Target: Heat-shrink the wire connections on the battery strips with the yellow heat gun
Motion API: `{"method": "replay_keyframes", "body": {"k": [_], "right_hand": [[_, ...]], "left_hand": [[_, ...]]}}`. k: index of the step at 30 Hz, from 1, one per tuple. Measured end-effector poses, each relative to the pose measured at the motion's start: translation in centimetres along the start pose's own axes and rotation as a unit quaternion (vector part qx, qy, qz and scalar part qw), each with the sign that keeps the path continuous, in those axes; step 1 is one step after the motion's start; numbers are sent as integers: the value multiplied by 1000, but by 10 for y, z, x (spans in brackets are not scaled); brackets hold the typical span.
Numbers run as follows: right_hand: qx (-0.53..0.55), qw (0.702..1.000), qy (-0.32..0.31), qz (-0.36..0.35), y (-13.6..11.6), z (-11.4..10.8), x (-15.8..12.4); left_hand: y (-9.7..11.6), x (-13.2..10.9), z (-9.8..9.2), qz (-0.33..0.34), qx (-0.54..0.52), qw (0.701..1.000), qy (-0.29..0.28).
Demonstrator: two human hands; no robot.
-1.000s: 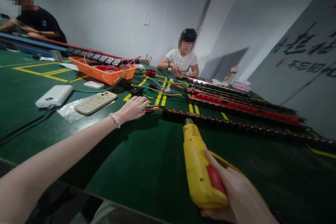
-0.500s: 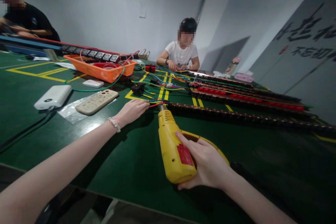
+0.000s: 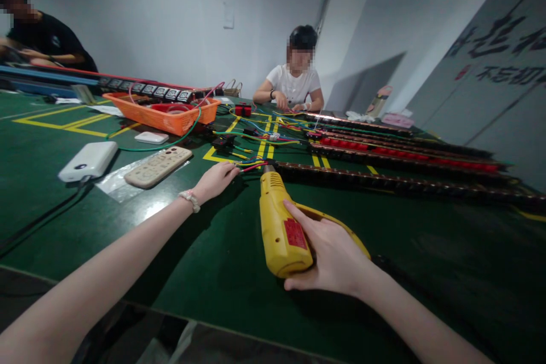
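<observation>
My right hand (image 3: 330, 253) is wrapped around the handle of a yellow heat gun (image 3: 281, 227) with a red label. Its metal nozzle points away from me, close to where coloured wires (image 3: 255, 165) meet the end of a long dark strip (image 3: 384, 178). With closed fingers, my left hand (image 3: 216, 179) holds these wires just left of the nozzle. Whether the nozzle touches the strip, I cannot tell. The strip runs off to the right across the green table.
An orange basket (image 3: 166, 119), a phone in a beige case (image 3: 158, 168) and a white power bank (image 3: 88, 160) lie on the left. More strips with red parts (image 3: 396, 153) and loose wires lie beyond. A person in white (image 3: 294, 82) handles wires opposite; another sits far left.
The heat gun and my right hand have shifted slightly forward, with the nozzle nearer the strip's wire end. My left hand has moved a little and its fingers look more drawn together on the wires.
</observation>
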State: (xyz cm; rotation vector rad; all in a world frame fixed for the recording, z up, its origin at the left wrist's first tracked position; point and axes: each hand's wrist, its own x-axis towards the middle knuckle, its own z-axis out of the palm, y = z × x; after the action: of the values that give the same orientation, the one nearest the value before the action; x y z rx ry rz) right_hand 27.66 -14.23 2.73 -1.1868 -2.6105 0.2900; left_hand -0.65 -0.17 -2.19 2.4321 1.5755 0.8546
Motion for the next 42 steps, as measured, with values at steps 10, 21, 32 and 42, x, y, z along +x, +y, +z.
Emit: {"method": "replay_keyframes", "body": {"k": [10,21,32,42], "right_hand": [[131,984,-123,3,1,-11,30],[10,996,-83,17,-8,-5,28],[24,997,-77,-12,-1,1,44],[64,991,-96,-60,-10,2,49]], "left_hand": [[-5,11,10,-71,-100,992,-24],[-13,22,21,-58,-99,993,26],[-2,19,13,-76,-71,994,32],[-4,19,12,-107,-81,990,39]]}}
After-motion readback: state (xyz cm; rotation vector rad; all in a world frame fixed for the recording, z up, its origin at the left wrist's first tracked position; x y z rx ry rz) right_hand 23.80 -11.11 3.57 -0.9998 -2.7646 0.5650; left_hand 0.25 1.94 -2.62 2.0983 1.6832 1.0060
